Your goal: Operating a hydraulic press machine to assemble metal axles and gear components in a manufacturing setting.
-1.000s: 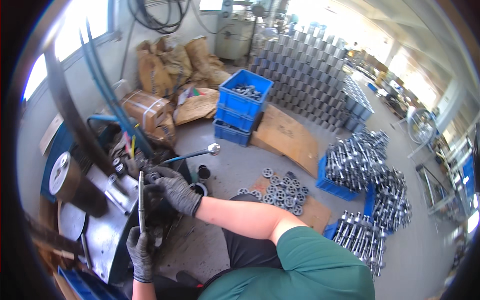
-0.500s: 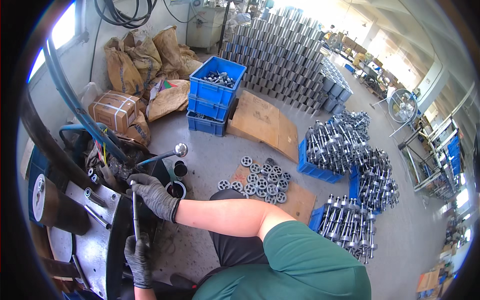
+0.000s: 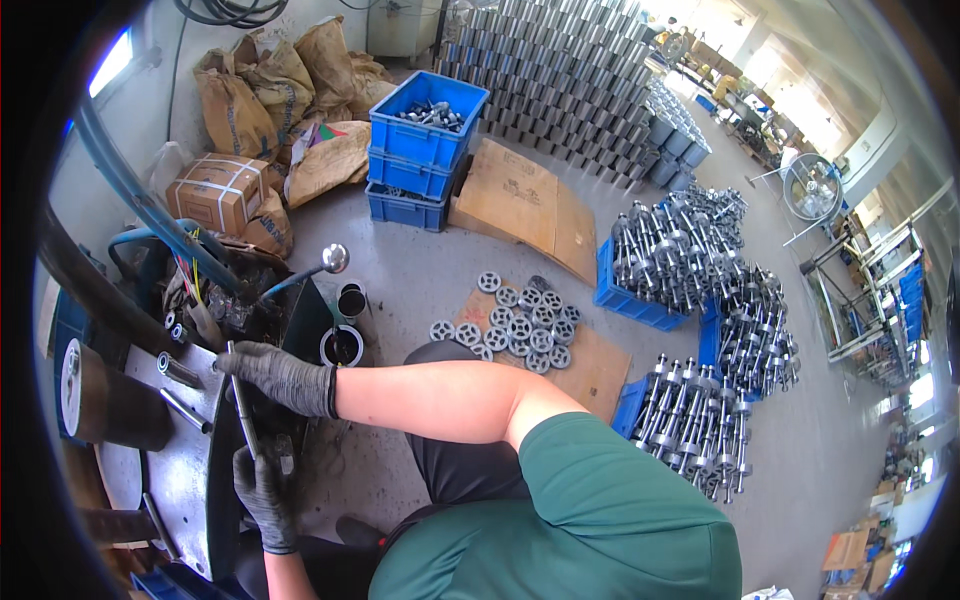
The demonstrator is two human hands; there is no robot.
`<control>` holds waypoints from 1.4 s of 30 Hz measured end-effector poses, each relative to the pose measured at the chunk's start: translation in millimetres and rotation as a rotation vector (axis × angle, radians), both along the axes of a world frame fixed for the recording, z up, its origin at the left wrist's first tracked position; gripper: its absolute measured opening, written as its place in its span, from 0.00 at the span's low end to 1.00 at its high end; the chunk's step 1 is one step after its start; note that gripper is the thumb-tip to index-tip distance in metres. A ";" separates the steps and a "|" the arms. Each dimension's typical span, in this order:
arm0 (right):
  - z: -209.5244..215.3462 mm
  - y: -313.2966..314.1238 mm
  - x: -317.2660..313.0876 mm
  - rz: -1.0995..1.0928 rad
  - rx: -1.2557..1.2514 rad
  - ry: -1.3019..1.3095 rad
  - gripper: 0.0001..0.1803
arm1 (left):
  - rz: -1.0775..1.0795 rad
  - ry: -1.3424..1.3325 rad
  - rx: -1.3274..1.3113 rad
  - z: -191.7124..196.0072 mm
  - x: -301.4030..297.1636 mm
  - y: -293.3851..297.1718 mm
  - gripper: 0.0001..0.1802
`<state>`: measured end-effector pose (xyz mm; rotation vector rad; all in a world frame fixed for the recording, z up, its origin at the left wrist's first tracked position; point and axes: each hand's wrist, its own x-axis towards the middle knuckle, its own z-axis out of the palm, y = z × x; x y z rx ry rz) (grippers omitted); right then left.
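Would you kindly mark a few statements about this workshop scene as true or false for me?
1. Both hands wear dark grey gloves. True: the right hand and the left hand are gloved.
2. The two hands hold a thin metal rod between them. True: the right hand grips its upper end, the left its lower end.
3. The stacked crates behind the cardboard sheet are red. False: they are blue.
4. The small metal wheels hang on the wall. False: they lie on the floor, on and beside cardboard.
5. The person wears a green shirt. True.
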<state>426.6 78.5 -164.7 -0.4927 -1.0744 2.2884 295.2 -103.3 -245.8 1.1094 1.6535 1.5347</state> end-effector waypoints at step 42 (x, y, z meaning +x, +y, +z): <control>-373.5 56.3 384.0 -1.263 -0.421 -0.447 0.20 | -0.513 0.910 -0.313 -23.1 17.7 1.6 0.07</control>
